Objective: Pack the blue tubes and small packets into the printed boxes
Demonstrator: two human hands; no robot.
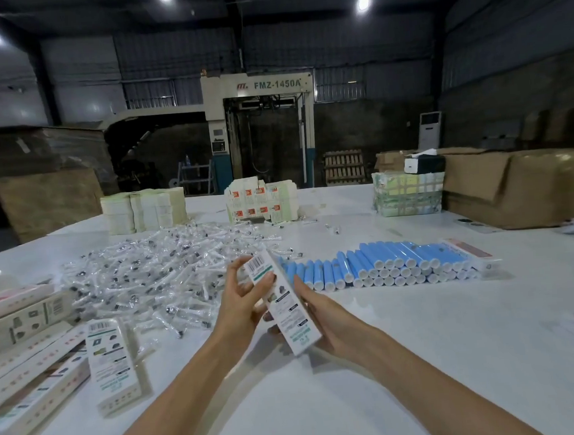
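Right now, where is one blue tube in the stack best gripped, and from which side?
Grip a top-row blue tube at its white-capped near end, coming from above and from the person's side. The tubes lie packed side by side, caps toward the person, so their flanks are blocked by neighbours.

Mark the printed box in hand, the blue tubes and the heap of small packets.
printed box point(288, 311): head view, on its printed front face, about mid-length.
blue tubes point(385, 257): head view, on a blue tube body mid-row.
small packets point(152, 272): head view, on the middle of the heap.
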